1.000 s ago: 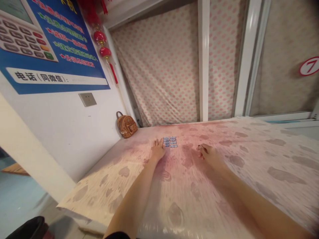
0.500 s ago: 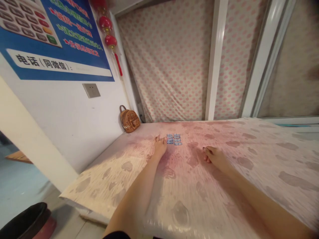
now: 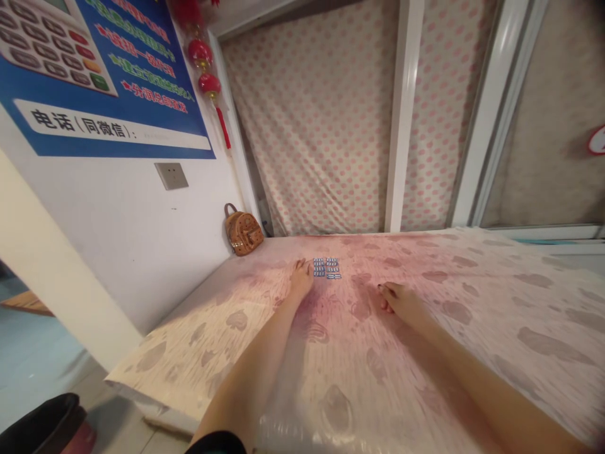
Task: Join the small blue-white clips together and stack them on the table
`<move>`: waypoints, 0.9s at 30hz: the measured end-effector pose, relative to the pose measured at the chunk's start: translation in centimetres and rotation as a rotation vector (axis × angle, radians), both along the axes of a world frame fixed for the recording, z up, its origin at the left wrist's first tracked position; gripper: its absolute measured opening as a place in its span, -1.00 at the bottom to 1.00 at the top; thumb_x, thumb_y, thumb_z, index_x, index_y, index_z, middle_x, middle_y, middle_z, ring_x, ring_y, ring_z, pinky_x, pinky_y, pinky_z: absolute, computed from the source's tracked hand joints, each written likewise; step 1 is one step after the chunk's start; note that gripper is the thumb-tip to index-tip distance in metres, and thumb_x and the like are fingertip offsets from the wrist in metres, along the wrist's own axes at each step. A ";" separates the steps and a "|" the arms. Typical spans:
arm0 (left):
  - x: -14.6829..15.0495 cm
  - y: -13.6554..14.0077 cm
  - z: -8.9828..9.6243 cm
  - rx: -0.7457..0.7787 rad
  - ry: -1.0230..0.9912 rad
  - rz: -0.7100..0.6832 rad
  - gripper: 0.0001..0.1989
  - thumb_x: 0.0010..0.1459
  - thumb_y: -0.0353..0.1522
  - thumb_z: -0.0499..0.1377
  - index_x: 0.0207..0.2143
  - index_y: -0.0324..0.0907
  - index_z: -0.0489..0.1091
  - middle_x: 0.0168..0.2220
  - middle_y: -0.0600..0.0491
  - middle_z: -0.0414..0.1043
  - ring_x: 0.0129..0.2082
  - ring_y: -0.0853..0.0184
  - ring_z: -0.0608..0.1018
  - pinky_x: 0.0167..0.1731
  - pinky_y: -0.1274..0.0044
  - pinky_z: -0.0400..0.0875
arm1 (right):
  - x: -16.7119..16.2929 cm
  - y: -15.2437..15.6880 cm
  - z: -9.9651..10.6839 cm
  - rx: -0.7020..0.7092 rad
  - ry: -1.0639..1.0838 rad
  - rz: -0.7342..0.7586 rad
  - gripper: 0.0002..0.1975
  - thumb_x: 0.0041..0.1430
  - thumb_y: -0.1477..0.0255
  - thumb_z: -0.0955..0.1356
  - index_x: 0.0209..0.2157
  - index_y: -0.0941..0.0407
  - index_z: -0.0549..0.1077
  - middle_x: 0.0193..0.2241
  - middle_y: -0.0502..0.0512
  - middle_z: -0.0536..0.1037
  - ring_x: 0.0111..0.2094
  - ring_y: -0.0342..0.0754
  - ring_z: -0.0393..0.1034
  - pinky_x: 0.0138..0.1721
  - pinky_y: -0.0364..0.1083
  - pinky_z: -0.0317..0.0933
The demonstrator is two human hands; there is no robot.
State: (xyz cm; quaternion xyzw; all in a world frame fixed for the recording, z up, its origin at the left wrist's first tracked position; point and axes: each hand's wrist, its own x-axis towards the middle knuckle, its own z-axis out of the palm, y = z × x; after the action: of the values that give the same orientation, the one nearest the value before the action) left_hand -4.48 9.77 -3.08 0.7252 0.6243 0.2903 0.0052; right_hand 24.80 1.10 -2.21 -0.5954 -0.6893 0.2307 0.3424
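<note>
Several small blue-and-white pieces (image 3: 326,267) lie in tidy rows, in two groups side by side, on the patterned table cover (image 3: 338,353). At their left edge my left hand (image 3: 301,277) lies on the cover, fingers stretched out and the fingertips beside the pieces. To the right of the rows, apart from them, my right hand (image 3: 394,297) rests with its fingers curled and the thumb and index finger pressed together. A tiny dark spot shows at those fingertips; what it is, or whether anything is held, is too small to tell.
A small brown backpack (image 3: 243,232) leans against the wall at the table's back left corner. Behind the table hangs a dotted curtain (image 3: 321,126) between white frames. A dark bin (image 3: 45,425) stands on the floor at lower left.
The whole view has shifted slightly, and a red-edged sign shows at the right edge. Both hands stay nearly where they were beside the pieces.
</note>
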 end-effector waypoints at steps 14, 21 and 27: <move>4.8 2.9 0.4 -0.387 0.331 -0.205 -0.33 0.32 0.01 -0.31 0.39 -0.01 -0.11 0.43 0.03 -0.26 0.40 0.07 -0.11 0.32 0.13 -0.22 | -0.5 -0.5 0.3 0.009 -0.104 0.009 -0.67 0.27 0.33 0.14 -0.55 0.09 0.28 -0.56 0.07 0.51 -0.55 -0.12 0.36 -0.42 -0.12 0.09; 1.3 -6.7 1.1 -0.364 0.373 -0.461 -0.33 0.32 0.05 -0.38 0.39 0.07 -0.12 0.43 0.13 -0.30 0.42 0.23 -0.19 0.35 0.24 -0.23 | -0.5 -0.5 0.4 0.013 -0.132 0.031 -0.69 0.27 0.36 0.14 -0.51 0.10 0.32 -0.54 0.08 0.52 -0.51 -0.11 0.40 -0.40 -0.15 0.09; -2.7 -11.8 1.2 -0.284 0.332 -0.393 -0.37 0.34 0.05 -0.31 0.38 0.12 -0.10 0.42 0.15 -0.18 0.40 0.25 -0.07 0.35 0.27 -0.15 | -0.7 -0.4 0.4 0.023 -0.252 0.003 -0.72 0.26 0.42 0.17 -0.47 0.12 0.40 -0.50 0.11 0.53 -0.48 -0.11 0.38 -0.42 -0.15 0.02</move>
State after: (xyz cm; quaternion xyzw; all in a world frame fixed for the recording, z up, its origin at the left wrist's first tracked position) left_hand -7.18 -2.04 -1.86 0.8618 0.4986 0.0708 0.0607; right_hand 24.15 0.73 -1.82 -0.6146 -0.7304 0.1468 0.2594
